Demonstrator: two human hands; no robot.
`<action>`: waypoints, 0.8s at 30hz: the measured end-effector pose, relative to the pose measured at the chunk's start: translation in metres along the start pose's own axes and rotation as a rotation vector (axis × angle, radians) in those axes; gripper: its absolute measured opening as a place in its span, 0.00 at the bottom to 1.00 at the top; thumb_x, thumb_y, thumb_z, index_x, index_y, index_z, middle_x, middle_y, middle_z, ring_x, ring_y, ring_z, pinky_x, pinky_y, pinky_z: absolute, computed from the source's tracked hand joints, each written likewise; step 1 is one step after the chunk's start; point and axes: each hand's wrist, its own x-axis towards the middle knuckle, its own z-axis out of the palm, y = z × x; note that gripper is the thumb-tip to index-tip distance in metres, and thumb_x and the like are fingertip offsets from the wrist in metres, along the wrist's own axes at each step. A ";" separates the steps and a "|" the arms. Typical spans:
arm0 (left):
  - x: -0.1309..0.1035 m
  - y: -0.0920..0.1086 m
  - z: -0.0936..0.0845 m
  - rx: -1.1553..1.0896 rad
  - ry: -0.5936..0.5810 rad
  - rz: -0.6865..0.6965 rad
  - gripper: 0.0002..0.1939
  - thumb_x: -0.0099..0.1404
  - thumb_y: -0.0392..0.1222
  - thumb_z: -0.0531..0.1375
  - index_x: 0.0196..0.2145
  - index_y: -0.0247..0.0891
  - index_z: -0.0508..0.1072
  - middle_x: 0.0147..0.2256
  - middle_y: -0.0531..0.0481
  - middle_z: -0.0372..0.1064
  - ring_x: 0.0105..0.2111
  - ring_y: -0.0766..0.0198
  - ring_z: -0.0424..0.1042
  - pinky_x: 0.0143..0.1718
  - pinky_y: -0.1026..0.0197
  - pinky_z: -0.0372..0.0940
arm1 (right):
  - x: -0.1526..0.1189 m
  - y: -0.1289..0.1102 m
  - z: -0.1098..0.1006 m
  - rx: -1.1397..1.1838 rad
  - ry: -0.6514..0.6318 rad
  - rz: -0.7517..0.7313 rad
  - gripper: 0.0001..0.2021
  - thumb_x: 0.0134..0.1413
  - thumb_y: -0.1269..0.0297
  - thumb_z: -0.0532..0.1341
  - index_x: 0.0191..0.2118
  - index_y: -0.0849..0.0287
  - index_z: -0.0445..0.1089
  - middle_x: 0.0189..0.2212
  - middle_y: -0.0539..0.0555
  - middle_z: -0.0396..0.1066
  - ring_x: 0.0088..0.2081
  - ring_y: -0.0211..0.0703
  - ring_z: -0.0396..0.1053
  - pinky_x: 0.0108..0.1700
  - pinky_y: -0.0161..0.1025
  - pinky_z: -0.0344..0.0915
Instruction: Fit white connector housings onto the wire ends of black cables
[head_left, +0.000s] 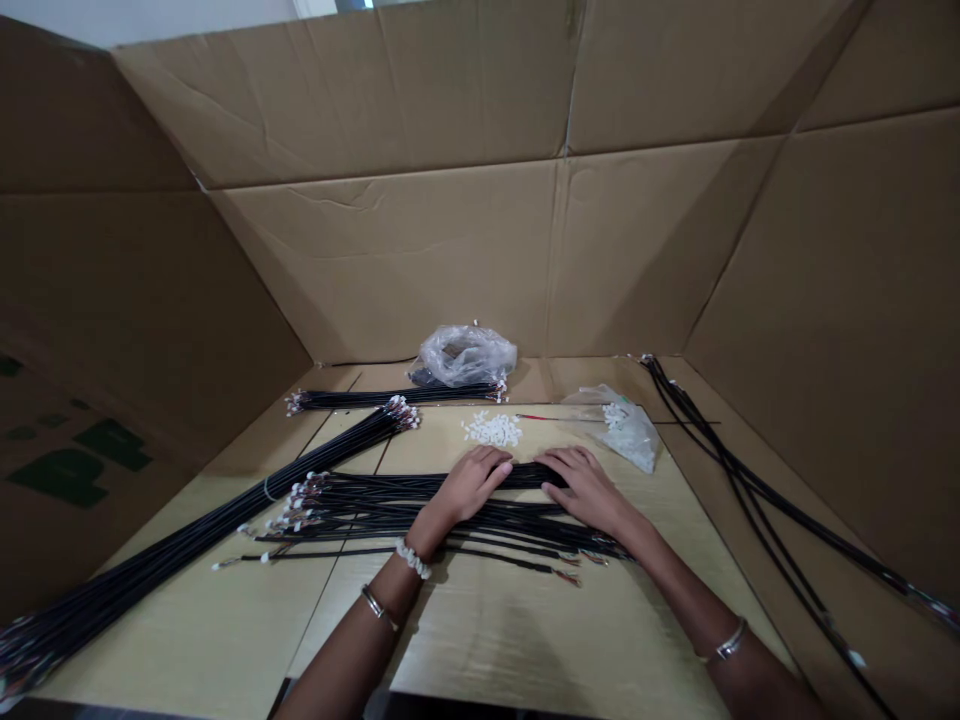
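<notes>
Many black cables [375, 512] lie side by side across the table, with white connectors at their left ends and bare coloured wires at their right ends. My left hand [472, 483] rests on the middle of these cables, fingers bent over the far edge. To its right, my right hand [585, 487] lies on the same cables, its fingers spread over them. Neither hand lifts anything. Just beyond the hands is a small heap of white connectors [493, 430]. One cable [480, 550] lies slightly apart, nearer the front edge.
A tied cable bundle [247, 508] runs diagonally at left; another bundle [397, 397] lies at the back. Behind it sits a clear plastic bag [469, 355]. A bag with white connectors [634, 435] is at right, near loose long cables [750, 480]. Cardboard walls [420, 260] surround the table [180, 620].
</notes>
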 end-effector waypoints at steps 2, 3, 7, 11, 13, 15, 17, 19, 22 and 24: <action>0.000 0.001 0.000 0.007 -0.003 0.007 0.20 0.75 0.49 0.44 0.45 0.40 0.73 0.44 0.45 0.75 0.47 0.58 0.71 0.53 0.53 0.64 | 0.000 -0.001 -0.001 0.005 0.046 -0.008 0.15 0.62 0.65 0.57 0.54 0.57 0.69 0.52 0.61 0.73 0.54 0.54 0.68 0.58 0.55 0.58; 0.000 0.002 0.000 0.017 -0.005 0.010 0.20 0.75 0.48 0.44 0.45 0.40 0.73 0.44 0.46 0.75 0.47 0.58 0.71 0.53 0.53 0.64 | 0.001 -0.003 -0.003 0.012 0.083 -0.010 0.14 0.63 0.64 0.56 0.52 0.56 0.69 0.50 0.60 0.73 0.52 0.53 0.68 0.57 0.54 0.60; -0.002 0.005 0.001 0.070 -0.027 0.017 0.20 0.74 0.51 0.47 0.47 0.40 0.73 0.45 0.44 0.74 0.47 0.56 0.71 0.53 0.51 0.63 | 0.003 -0.011 -0.014 0.102 0.337 0.038 0.09 0.62 0.64 0.55 0.30 0.54 0.66 0.30 0.55 0.71 0.35 0.49 0.67 0.40 0.45 0.63; -0.006 0.012 0.006 0.117 -0.101 0.042 0.32 0.65 0.63 0.55 0.60 0.41 0.65 0.54 0.41 0.68 0.54 0.50 0.67 0.56 0.47 0.59 | 0.003 -0.015 -0.021 0.191 0.531 0.092 0.19 0.61 0.66 0.49 0.19 0.51 0.46 0.18 0.48 0.54 0.24 0.43 0.55 0.29 0.40 0.54; -0.008 0.016 0.010 0.141 -0.135 0.064 0.41 0.60 0.67 0.58 0.63 0.40 0.60 0.57 0.38 0.65 0.56 0.48 0.64 0.58 0.45 0.58 | 0.001 -0.013 -0.020 0.219 0.579 0.129 0.20 0.63 0.64 0.47 0.20 0.52 0.41 0.16 0.46 0.47 0.20 0.40 0.49 0.25 0.39 0.50; -0.008 0.019 0.013 0.156 -0.151 0.082 0.43 0.59 0.67 0.60 0.64 0.37 0.59 0.57 0.36 0.64 0.56 0.46 0.63 0.59 0.45 0.57 | 0.000 -0.008 -0.018 0.253 0.639 0.186 0.22 0.65 0.59 0.48 0.20 0.52 0.38 0.16 0.44 0.41 0.19 0.37 0.43 0.22 0.38 0.45; -0.009 0.021 0.016 0.156 -0.141 0.103 0.39 0.62 0.64 0.59 0.63 0.36 0.61 0.57 0.35 0.64 0.57 0.46 0.63 0.59 0.45 0.57 | 0.000 -0.003 -0.018 0.287 0.685 0.247 0.25 0.65 0.53 0.50 0.20 0.52 0.37 0.17 0.43 0.37 0.18 0.35 0.40 0.21 0.37 0.41; -0.010 0.023 0.019 0.139 -0.100 0.132 0.30 0.67 0.58 0.56 0.59 0.37 0.65 0.57 0.36 0.63 0.58 0.48 0.62 0.59 0.46 0.58 | 0.000 0.001 -0.019 0.323 0.704 0.295 0.27 0.63 0.48 0.52 0.19 0.52 0.38 0.17 0.43 0.37 0.18 0.34 0.39 0.21 0.37 0.40; -0.012 0.026 0.026 0.126 -0.042 0.174 0.16 0.71 0.49 0.54 0.52 0.40 0.71 0.56 0.40 0.65 0.57 0.51 0.63 0.57 0.48 0.60 | 0.002 0.006 -0.022 0.371 0.714 0.339 0.29 0.62 0.41 0.51 0.18 0.52 0.40 0.16 0.43 0.37 0.19 0.34 0.39 0.21 0.37 0.40; -0.013 0.029 0.032 0.123 -0.024 0.181 0.12 0.71 0.44 0.54 0.47 0.41 0.73 0.53 0.41 0.67 0.55 0.52 0.65 0.56 0.49 0.61 | 0.002 0.008 -0.023 0.396 0.718 0.353 0.29 0.61 0.38 0.49 0.18 0.52 0.41 0.16 0.43 0.38 0.19 0.35 0.39 0.21 0.37 0.41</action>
